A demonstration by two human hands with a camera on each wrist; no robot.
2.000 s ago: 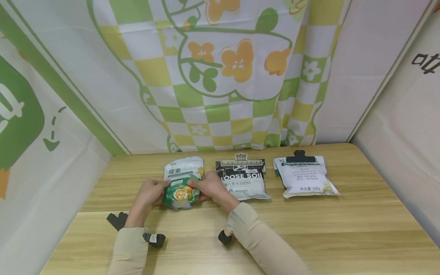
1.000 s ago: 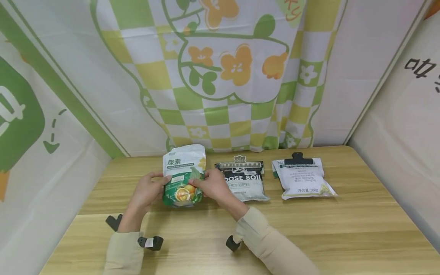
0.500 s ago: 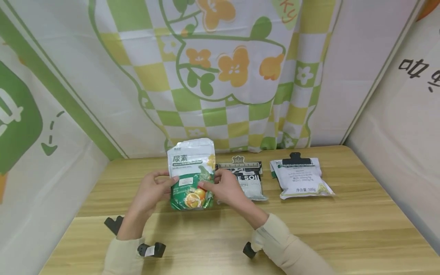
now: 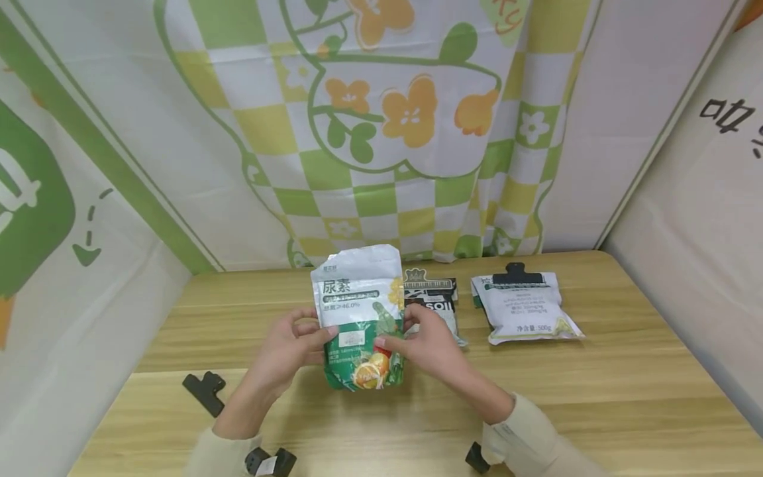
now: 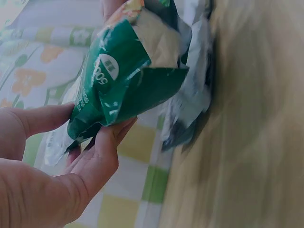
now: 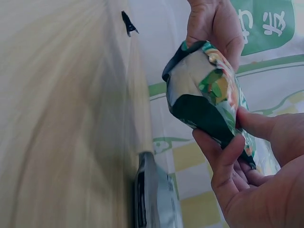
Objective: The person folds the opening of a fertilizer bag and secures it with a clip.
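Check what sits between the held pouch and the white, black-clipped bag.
In the head view, a black-topped clipped bag, partly hidden behind the pouch and right hand.

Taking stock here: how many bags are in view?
3: the green-white bag held by the left hand and right hand, the black-grey bag partly behind it, the white bag farther right.

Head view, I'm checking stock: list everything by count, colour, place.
Pouch: 1, white and green, between hands
Soil bag: 1, black and grey, partly behind pouch
Patterned clip: 1, black and cream, on soil bag
White bag: 1, white, table's right
Bag clip: 1, black, on white bag
Loose clip: 1, black, table's left
Table: 1, tan, beneath
Backdrop: 1, green, yellow, white, behind table
Side panels: 2, pale, either side
Left hand, right hand: 2, gripping pouch
Sleeves: 2, beige, forearms
Wrist cameras: 2, black, cuffs
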